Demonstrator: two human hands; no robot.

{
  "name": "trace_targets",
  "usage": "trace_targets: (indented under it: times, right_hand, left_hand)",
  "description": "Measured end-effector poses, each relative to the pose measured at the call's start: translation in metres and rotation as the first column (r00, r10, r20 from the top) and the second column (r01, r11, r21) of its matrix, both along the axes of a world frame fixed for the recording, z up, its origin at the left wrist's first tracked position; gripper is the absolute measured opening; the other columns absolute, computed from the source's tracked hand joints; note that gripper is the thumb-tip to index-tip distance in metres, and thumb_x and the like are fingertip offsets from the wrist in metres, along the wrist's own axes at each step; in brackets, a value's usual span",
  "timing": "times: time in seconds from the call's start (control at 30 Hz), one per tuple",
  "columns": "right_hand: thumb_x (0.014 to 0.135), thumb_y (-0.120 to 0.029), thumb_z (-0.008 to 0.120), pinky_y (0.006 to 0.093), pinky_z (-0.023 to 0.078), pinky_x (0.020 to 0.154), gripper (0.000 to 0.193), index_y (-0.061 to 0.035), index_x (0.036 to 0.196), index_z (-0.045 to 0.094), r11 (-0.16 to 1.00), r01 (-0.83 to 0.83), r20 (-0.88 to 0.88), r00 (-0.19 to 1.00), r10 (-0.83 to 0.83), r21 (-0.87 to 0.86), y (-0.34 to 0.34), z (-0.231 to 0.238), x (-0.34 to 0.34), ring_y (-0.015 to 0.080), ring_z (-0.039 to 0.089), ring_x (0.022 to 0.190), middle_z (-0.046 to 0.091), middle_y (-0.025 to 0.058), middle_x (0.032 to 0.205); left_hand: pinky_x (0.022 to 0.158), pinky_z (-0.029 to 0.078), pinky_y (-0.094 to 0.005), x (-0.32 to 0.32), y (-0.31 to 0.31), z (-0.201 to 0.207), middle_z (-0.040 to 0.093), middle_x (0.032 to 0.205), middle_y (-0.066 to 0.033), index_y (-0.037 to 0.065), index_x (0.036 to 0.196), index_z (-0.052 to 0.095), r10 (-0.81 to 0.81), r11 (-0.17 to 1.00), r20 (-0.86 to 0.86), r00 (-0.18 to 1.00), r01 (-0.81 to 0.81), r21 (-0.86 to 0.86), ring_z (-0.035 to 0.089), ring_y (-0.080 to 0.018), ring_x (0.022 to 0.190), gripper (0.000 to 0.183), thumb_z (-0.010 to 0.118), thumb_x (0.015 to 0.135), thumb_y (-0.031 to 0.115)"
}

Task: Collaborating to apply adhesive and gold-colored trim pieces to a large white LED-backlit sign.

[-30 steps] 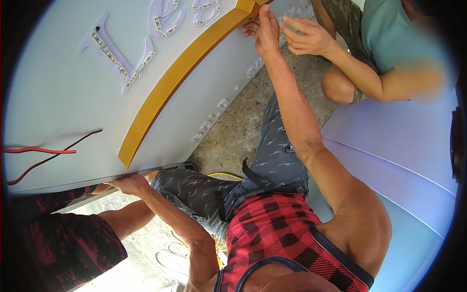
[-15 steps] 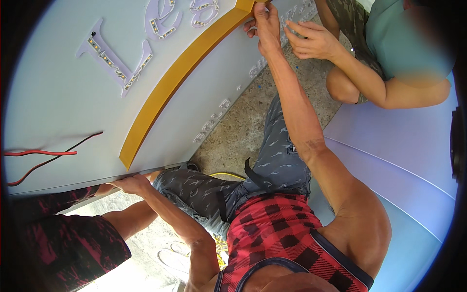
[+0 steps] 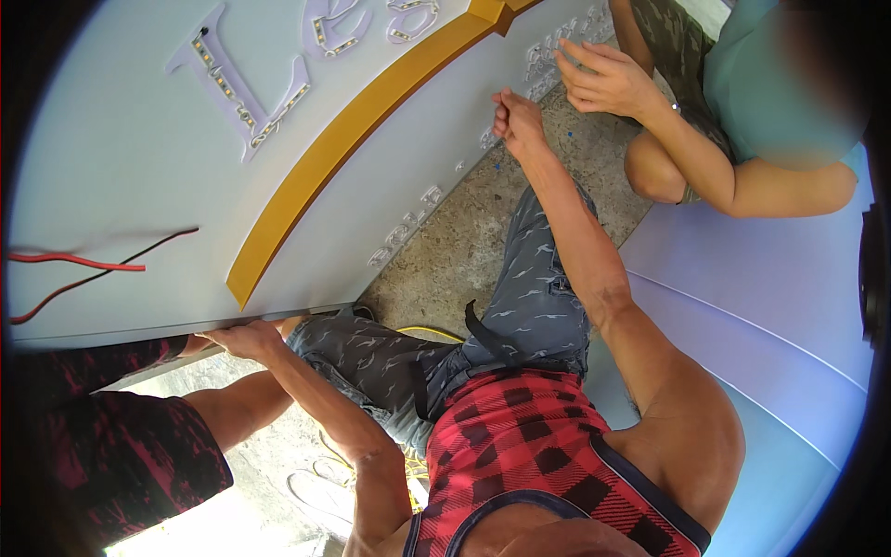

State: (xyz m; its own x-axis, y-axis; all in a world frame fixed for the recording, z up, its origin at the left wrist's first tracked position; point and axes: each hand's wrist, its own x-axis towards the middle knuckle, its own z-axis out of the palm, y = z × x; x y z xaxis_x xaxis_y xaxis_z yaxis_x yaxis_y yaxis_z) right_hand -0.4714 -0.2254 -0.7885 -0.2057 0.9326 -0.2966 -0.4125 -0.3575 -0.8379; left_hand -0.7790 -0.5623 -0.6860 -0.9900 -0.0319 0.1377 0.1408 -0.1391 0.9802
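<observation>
A large pale grey sign panel (image 3: 390, 158) stands tilted in front of me. My left hand (image 3: 246, 340) grips its near lower edge, with the fingers partly hidden behind it. Over the panel's right part hovers my right hand (image 3: 520, 123), its fingers curled together; whether anything small sits in them is hidden. A gold curved strip (image 3: 334, 153) with a faceted piece at its upper end crosses the panel. Left of the strip are large raised clear letters (image 3: 232, 102) fitted with LED modules. Small clear letters (image 3: 408, 223) run along the panel's right edge.
A co-worker's hand (image 3: 603, 79) is raised close to my right hand, while that person crouches at the upper right. Another person's leg (image 3: 246, 408) is beside my left arm. Red and black wires (image 3: 93, 266) stick out at left. A yellow cord (image 3: 432, 331) lies on the concrete floor.
My right hand has come off the gold strip's upper end and moved down toward me. The panel has shifted slightly upward in view; my left hand stays at its edge.
</observation>
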Motion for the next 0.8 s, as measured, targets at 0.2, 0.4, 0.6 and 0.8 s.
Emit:
trace_targets:
  times: [0.2, 0.4, 0.6, 0.8]
  right_hand:
    - [0.099, -0.012, 0.047, 0.0278, 0.038, 0.042, 0.020, 0.0016, 0.090, 0.059, 0.988, -0.128, 0.380, 0.921, 0.086, 0.085, -0.009, -0.028, 0.029, 0.0126, 0.046, 0.046, 0.052, 0.0035, 0.064]
    - [0.086, -0.004, 0.054, 0.0350, 0.049, 0.061, 0.012, -0.0040, 0.092, 0.064, 0.803, -0.536, 0.895, 0.446, 0.006, 0.262, -0.002, -0.073, 0.073, 0.0225, 0.064, 0.071, 0.066, 0.0102, 0.081]
    - [0.077, -0.014, 0.058, 0.0409, 0.050, 0.080, 0.022, -0.0143, 0.095, 0.070, 0.682, -0.718, 0.987, -0.155, 0.034, -0.136, -0.020, -0.032, 0.076, 0.0326, 0.064, 0.092, 0.069, 0.0085, 0.098]
    - [0.080, -0.026, 0.055, 0.0418, 0.050, 0.083, 0.029, -0.0119, 0.100, 0.070, 0.752, -0.630, 0.981, -0.148, 0.129, -0.194, -0.026, -0.038, 0.094, 0.0338, 0.063, 0.097, 0.068, 0.0128, 0.105]
  left_hand:
    - [0.108, 0.035, -0.0408, -0.016, -0.010, -0.013, 0.030, 0.148, -0.0190, -0.001, 0.145, 0.029, -0.067, 0.976, -0.004, 0.998, 0.067, 0.207, 0.041, -0.0298, 0.128, 0.059, 0.029, 0.103, 0.041]
    - [0.113, 0.025, -0.0388, -0.007, -0.016, -0.024, 0.024, 0.150, -0.0160, -0.001, 0.147, 0.017, -0.196, 0.980, -0.043, 0.980, 0.197, 0.026, 0.031, -0.0268, 0.134, 0.067, 0.027, 0.102, 0.048]
    - [0.112, 0.024, -0.0374, -0.016, -0.026, -0.040, 0.029, 0.148, -0.0145, -0.001, 0.145, 0.024, -0.284, 0.932, -0.003, 0.959, 0.276, 0.235, 0.033, -0.0247, 0.131, 0.068, 0.023, 0.102, 0.051]
    - [0.111, 0.025, -0.0366, -0.021, -0.024, -0.050, 0.030, 0.144, -0.0117, 0.000, 0.144, 0.022, -0.355, 0.911, 0.009, 0.935, 0.344, 0.229, 0.033, -0.0205, 0.128, 0.066, 0.031, 0.102, 0.049]
